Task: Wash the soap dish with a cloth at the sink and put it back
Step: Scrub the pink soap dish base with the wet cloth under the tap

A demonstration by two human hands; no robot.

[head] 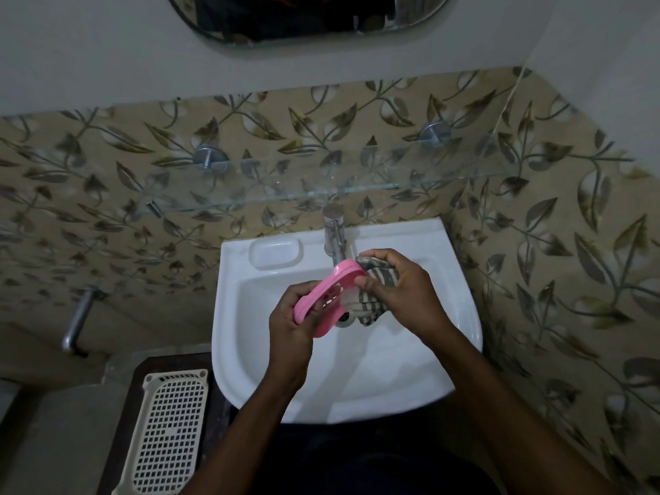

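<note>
A pink soap dish (330,292) with holes in its base is tilted over the white sink (410,369). My left hand (291,321) grips its lower end from below. My right hand (400,285) holds a striped grey-and-white cloth (371,301) bunched against the inside of the dish, thumb on the dish's upper rim. The hands sit just in front of the chrome tap (334,232). The drain is mostly hidden behind the dish and cloth.
A moulded soap recess (275,252) lies at the sink's back left. A glass shelf (321,192) on chrome mounts hangs above the tap, under a mirror (303,19). A cream perforated basket (168,432) stands on the floor at left, near a wall pipe (76,325).
</note>
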